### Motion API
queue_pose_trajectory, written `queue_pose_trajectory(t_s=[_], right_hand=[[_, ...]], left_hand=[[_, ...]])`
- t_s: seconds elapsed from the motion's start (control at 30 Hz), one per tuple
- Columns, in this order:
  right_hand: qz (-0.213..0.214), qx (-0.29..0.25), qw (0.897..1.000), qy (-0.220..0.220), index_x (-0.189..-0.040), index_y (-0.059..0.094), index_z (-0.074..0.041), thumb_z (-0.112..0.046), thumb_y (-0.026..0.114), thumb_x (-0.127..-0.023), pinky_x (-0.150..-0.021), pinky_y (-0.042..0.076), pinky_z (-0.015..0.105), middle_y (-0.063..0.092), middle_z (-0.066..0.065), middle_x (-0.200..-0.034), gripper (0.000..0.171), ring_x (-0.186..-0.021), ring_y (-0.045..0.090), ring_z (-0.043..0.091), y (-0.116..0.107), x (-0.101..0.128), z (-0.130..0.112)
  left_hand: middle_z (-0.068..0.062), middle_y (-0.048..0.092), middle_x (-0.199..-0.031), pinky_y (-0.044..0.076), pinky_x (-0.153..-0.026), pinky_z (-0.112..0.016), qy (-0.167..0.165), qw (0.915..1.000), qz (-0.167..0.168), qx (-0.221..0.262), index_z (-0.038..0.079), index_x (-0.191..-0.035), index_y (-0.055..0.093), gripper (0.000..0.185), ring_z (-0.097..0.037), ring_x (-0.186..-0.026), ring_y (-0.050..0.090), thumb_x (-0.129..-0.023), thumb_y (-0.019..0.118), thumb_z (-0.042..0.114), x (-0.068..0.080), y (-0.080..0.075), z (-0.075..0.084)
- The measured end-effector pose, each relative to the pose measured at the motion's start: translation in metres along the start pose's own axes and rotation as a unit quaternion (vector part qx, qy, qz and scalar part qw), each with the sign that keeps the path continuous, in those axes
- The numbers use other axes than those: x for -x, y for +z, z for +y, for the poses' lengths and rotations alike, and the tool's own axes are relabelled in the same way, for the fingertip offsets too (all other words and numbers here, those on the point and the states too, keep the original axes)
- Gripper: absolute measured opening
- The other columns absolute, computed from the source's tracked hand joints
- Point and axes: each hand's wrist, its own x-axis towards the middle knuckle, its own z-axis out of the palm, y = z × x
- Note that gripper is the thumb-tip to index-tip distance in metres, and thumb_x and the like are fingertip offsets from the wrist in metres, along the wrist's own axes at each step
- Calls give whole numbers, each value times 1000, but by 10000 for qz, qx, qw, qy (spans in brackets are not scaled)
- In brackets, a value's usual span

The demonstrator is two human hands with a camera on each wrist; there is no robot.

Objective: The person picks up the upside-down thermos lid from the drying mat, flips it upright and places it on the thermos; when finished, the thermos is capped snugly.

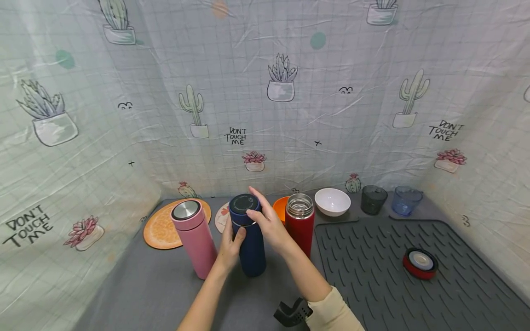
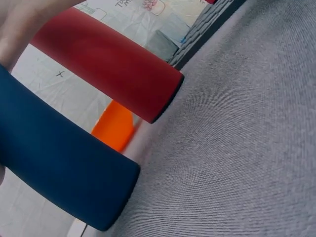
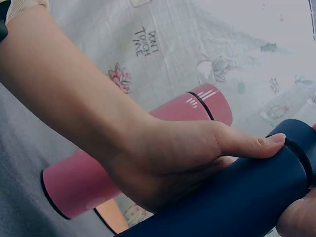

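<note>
1. Hands meet on the navy flask [image 1: 250, 241], upright on the grey table [image 1: 157, 289] between the pink flask [image 1: 194, 239] and the red flask [image 1: 300, 225].
2. Left hand [image 1: 232, 243] wraps the body; right hand [image 1: 269, 223] curls round its lid [image 1: 244, 207].
3. Navy lid sits on; the red flask is already open, its red cap [image 1: 420, 263] lying well apart on the ribbed mat [image 1: 372, 276].

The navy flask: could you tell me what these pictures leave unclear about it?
- Navy flask: in the head view, left hand covers its middle and right hand hides its cap's right side.
- Lid text: too small to read.
- Left wrist view: top cut off by the edge.
</note>
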Motion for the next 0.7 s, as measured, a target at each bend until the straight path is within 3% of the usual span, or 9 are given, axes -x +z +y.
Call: queue_pose_trajectory(t_s=[0.27,0.47,0.63,0.7], right_hand=[[373,-134,9991,-150,-137,31,-3,-12,60,-88,-93,42,35,46,18,-124,58,-107,51,26,3,-2,4],[286,-192,9993,-131,-141,28,-6,-15,47,-90,-99,37,39,44,20,-130,55,-115,47,28,3,-1,3],[331,-239,9991,-77,-137,30,-4,-11,57,-88,-94,41,38,44,20,-126,56,-109,49,28,2,-1,3],[271,-218,9994,-33,-138,28,-4,-13,55,-89,-96,39,39,42,19,-129,57,-112,47,27,2,-1,2]], left_hand=[[-11,41,-131,44,-90,-28,310,9992,143,-200,6,-143,21,55,-17,-111,49,-97,43,27,3,2,-6],[-7,43,-127,46,-86,-30,359,9989,263,-172,5,-143,20,57,-17,-106,52,-96,47,22,7,4,-15],[-15,47,-121,48,-82,-31,352,9981,338,-389,-3,-139,21,55,-14,-102,54,-96,47,20,11,7,-12],[-20,47,-118,48,-82,-31,317,9978,361,-461,-7,-137,21,54,-12,-101,54,-96,46,18,12,8,-7]])
